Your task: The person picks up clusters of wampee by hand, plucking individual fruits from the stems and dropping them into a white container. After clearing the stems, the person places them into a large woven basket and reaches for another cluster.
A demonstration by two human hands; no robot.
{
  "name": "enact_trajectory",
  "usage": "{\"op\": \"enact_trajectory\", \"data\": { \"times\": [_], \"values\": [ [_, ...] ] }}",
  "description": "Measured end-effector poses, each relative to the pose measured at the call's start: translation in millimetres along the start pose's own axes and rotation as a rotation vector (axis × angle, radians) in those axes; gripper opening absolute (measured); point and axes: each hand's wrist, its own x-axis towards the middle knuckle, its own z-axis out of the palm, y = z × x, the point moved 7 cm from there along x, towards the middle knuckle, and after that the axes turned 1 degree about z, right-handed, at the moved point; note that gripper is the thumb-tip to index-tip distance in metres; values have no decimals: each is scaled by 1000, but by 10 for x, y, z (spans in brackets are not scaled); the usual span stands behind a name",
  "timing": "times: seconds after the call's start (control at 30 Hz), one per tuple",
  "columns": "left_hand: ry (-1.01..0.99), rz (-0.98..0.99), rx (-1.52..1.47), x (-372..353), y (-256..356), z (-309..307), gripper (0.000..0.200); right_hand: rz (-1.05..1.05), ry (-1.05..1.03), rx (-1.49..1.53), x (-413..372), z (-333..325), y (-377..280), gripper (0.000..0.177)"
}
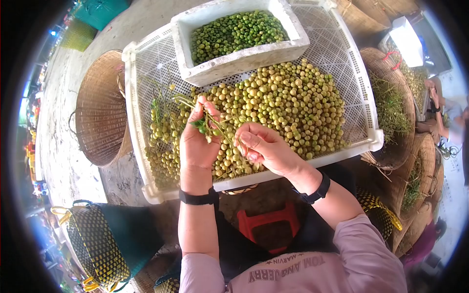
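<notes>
Green sprig (207, 124), light, thin and easily snapped, looks best held by its stem: left hand (198, 144) pinches it there; right hand (266, 149) curls closed beside it.

Two hands (198, 144) (266, 149), two wristbands (198, 198) (317, 191), one sprig (211, 125), one crate (141, 161), one foam box (244, 61), one stool (266, 219).

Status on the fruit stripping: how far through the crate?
Done: a big heap of loose fruit covers most of the white crate, and the foam box is full of green fruit. In hand: the left hand grips a stemmed sprig; the right hand is curled beside it. Left: stemmed bunches at the crate's left side.
</notes>
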Motion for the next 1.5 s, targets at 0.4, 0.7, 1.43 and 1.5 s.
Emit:
{"op": "enact_trajectory", "data": {
  "times": [0.4, 0.7, 1.43, 1.5],
  "values": [
    [-68, 158, -81, 27, 418, -44, 29, -31, -34, 526, 43, -116, -94, 48],
    [3, 256, 91, 13, 462, -13, 22, -37, -5, 473, 54, -113, -92, 49],
    [-192, 520, 1874, -154, -336, 441, 18, -141, 102, 493, 62, -382, -54, 32],
    [-167, 544, 1920, -142, -334, 395, 16, -134, 122, 486, 57, -376, -60, 32]
  ]
}}
